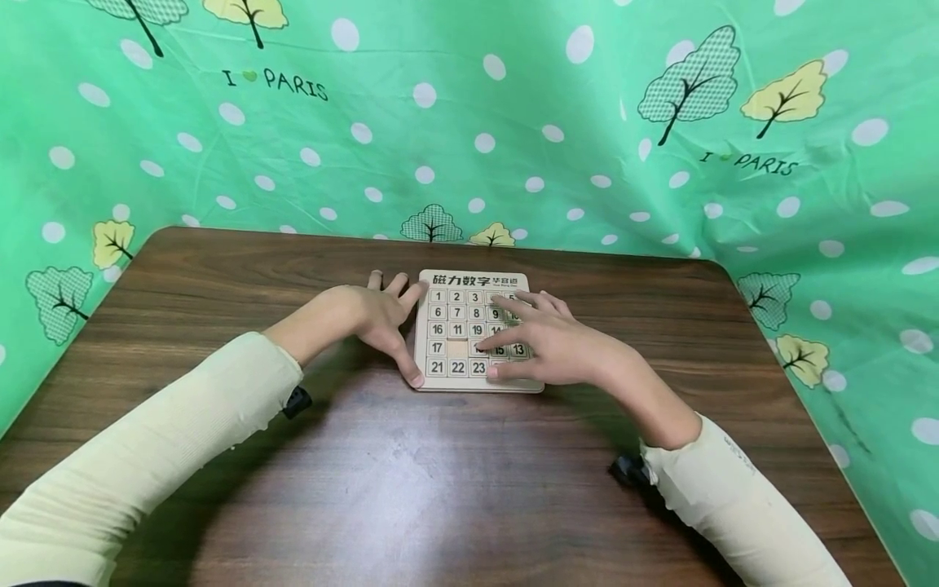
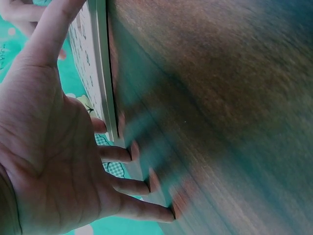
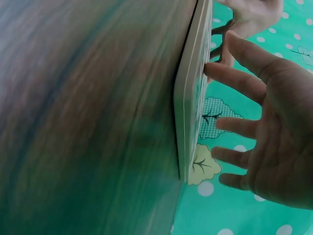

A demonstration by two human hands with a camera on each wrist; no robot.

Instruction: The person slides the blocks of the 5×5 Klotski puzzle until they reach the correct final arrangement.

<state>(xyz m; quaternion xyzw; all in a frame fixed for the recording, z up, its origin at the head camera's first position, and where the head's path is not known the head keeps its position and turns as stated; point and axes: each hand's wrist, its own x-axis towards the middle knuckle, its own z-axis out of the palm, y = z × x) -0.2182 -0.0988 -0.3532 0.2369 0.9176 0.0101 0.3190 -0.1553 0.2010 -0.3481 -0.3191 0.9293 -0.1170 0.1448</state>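
Observation:
A wooden number sliding puzzle [image 1: 457, 383] lies flat on the table, with numbered square tiles and one vacant cell [image 1: 458, 348] in its fourth row, right of tile 17. My left hand [image 1: 383, 320] is spread along the puzzle's left edge, thumb at the lower left corner; in the left wrist view its fingertips [image 2: 166, 213] rest on the tabletop. My right hand [image 1: 561, 346] hovers over the right side with fingers extended. Its index fingertip [image 3: 210, 71] touches a tile next to the vacant cell, while the other fingers stay raised and partly hide the right-hand tiles.
The dark wooden table [image 1: 381, 489] surrounds the puzzle. Behind it hangs a green polka-dot cloth [image 1: 455, 106] printed with trees. Pale sleeves [image 1: 198, 408] cover both forearms, and a dark strap piece [image 1: 629, 470] shows under the right wrist.

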